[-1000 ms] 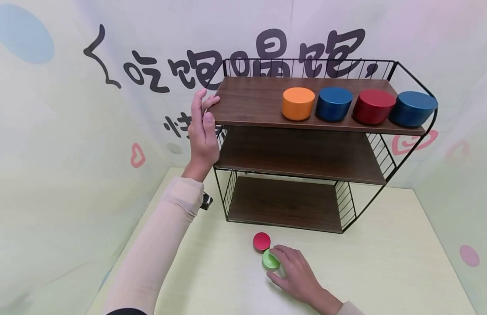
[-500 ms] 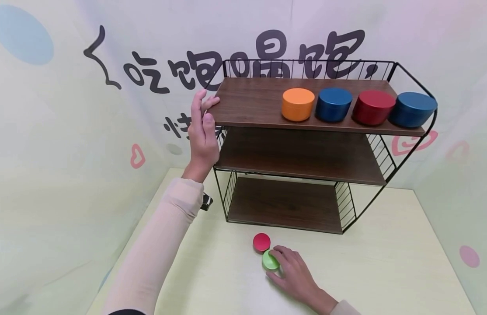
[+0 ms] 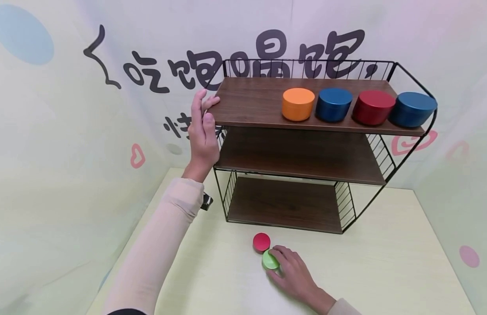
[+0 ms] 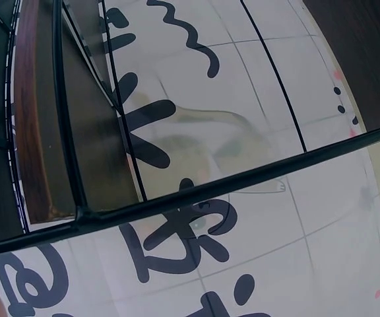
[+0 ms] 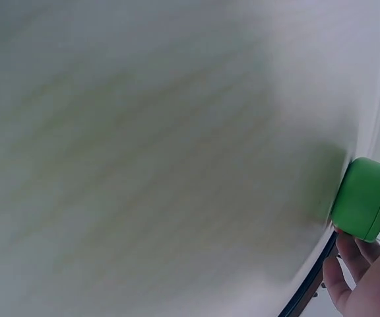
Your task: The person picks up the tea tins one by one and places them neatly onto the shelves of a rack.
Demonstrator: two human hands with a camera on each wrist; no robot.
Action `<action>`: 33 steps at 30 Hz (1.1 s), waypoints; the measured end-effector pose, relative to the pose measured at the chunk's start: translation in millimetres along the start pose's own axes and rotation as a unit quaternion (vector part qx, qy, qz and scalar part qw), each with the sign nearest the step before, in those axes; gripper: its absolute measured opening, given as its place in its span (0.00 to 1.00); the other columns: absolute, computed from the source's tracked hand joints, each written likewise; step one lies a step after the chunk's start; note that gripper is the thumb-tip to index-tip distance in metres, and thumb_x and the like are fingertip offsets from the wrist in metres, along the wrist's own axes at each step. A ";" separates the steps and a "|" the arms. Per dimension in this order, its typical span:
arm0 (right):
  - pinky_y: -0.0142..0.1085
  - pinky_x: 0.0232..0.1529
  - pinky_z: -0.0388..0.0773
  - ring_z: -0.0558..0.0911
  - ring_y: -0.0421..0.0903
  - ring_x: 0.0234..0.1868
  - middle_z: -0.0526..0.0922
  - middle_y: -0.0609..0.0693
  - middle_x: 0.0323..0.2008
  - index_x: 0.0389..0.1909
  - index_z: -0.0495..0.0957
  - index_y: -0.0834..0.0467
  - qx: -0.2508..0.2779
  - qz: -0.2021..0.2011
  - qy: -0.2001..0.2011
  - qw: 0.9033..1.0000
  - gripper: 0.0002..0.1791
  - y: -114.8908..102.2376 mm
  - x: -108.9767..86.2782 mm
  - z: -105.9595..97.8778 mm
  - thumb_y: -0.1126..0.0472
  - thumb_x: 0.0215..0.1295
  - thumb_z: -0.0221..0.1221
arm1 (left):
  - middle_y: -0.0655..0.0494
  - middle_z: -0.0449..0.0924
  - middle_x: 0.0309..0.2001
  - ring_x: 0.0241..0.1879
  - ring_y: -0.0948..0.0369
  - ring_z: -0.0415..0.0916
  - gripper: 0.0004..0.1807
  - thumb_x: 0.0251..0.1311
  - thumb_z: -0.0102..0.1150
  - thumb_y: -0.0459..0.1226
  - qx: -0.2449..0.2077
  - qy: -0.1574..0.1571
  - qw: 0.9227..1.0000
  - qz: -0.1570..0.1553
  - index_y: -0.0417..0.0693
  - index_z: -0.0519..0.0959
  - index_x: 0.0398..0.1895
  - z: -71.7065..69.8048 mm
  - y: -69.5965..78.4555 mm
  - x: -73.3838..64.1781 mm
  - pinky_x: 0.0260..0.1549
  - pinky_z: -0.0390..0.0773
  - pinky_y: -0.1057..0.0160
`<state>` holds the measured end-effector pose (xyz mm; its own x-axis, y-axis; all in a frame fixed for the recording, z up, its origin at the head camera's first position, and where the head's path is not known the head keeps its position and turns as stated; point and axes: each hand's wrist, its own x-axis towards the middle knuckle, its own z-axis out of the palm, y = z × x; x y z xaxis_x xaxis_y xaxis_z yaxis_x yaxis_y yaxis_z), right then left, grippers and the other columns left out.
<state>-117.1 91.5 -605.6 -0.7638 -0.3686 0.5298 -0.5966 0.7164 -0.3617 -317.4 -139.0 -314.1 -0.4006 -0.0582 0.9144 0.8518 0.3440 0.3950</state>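
My left hand (image 3: 204,135) rests against the left end of a three-tier shelf rack (image 3: 302,155), its thumb by the top board's front corner and a finger reaching over the edge. The left wrist view shows the rack's black wire frame (image 4: 196,191), with only a sliver of hand at lower left. On the table, my right hand (image 3: 294,275) holds a small round green tin (image 3: 270,260) between thumb and fingers. The right wrist view shows this green tin (image 5: 361,198) from the side, fingers around it. A red tin (image 3: 261,242) stands just behind the green one.
On the top board, toward the right, stand an orange tin (image 3: 297,104), a blue tin (image 3: 333,104), a dark red tin (image 3: 373,107) and another blue tin (image 3: 412,109). Behind the rack hangs a printed cloth backdrop (image 3: 157,39). A small black object (image 3: 206,201) lies beside the left forearm.
My right hand has shifted slightly, its thumb now nearer the green tin. The left hand, rack and other tins have not visibly moved.
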 end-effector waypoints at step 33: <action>0.38 0.43 0.78 0.81 0.44 0.46 0.81 0.50 0.48 0.50 0.81 0.55 -0.037 -0.118 -0.045 0.991 0.29 -6.4 7.9 -35.8 0.51 0.45 0.75 | 0.32 0.78 0.53 0.60 0.45 0.73 0.22 0.69 0.36 0.28 -0.003 0.001 1.000 0.003 0.27 0.61 0.65 -2.0 25.9 5.5 0.52 0.66 0.62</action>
<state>-110.5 105.3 -571.7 -0.6255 -0.5808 0.5210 -0.7447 0.6436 -0.1766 -296.8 -132.3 -298.7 -0.3944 -0.0586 0.9171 0.8563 0.3386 0.3899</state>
